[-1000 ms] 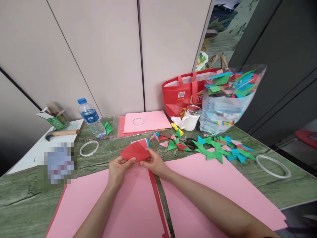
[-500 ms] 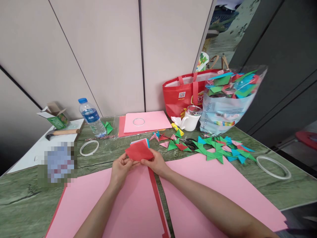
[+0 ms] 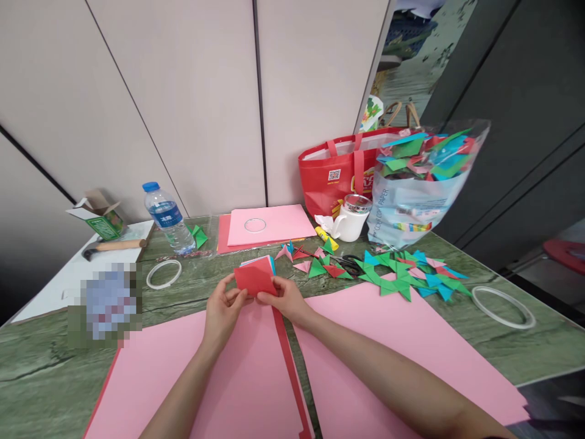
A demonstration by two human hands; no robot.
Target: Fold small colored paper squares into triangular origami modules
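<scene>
A small red sheet of paper (image 3: 255, 277) is held up between my two hands, above the large pink sheets. My left hand (image 3: 225, 303) pinches its lower left edge. At the lower right, the thumb and fingers of my right hand (image 3: 284, 297) grip the same paper. Right behind it shows a small stack of coloured paper (image 3: 273, 264) with white and blue edges, mostly hidden. Beneath my forearms lie large pink sheets (image 3: 247, 378), with red paper (image 3: 289, 360) showing along their edge.
Folded paper pieces (image 3: 388, 280) and scissors (image 3: 351, 264) lie to the right. Behind stand a white mug (image 3: 353, 221), a red bag (image 3: 322, 183) and a plastic bag of folded pieces (image 3: 404, 201). A water bottle (image 3: 170, 222), a hammer (image 3: 114, 246) and a tape roll (image 3: 164, 274) are left.
The red paper has turned from a slanted position to a more level rectangle. Both hands have shifted their grip slightly along its lower edge.
</scene>
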